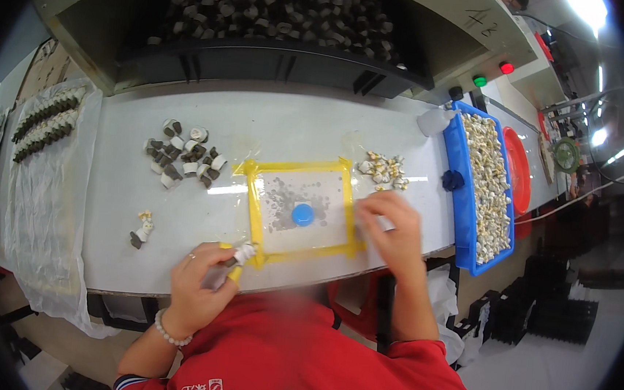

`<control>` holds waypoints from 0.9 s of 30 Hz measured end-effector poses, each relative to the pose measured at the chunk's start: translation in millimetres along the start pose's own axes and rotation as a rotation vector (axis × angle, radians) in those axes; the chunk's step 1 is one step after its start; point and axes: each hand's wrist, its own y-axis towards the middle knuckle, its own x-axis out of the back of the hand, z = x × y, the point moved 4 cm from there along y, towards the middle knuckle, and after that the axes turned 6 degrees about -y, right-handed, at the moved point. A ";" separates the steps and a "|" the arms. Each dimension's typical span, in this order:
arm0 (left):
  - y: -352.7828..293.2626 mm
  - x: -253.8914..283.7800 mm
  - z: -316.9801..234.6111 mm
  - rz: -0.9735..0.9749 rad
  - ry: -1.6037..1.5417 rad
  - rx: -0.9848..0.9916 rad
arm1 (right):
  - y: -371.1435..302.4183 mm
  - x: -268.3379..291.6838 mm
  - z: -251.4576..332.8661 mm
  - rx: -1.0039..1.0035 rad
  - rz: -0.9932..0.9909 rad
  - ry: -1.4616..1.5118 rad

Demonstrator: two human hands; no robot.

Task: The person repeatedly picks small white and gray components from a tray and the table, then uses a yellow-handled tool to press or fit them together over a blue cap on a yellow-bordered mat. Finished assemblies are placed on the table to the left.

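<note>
My left hand (198, 285) grips a small cylindrical part (237, 259) with a white tip at the near left corner of a yellow-taped square (254, 212) on the white table. My right hand (391, 227) rests at the square's right edge with its fingers curled; something small and white shows under them, but I cannot make out what it is. A blue disc (302, 214) lies in the middle of the square. A small heap of cream-coloured pieces (381, 170) lies just beyond my right hand.
A loose cluster of dark and white cylinders (183, 157) lies at the far left of the square; one assembled piece (141, 230) sits nearer me. A blue tray (463, 214) full of cream pieces stands at the right. A dark bin (278, 64) of parts is behind.
</note>
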 end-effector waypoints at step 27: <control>70.8 50.0 10.3 -0.042 0.598 0.038 | 0.2 -7.2 1.4 0.089 0.171 -0.089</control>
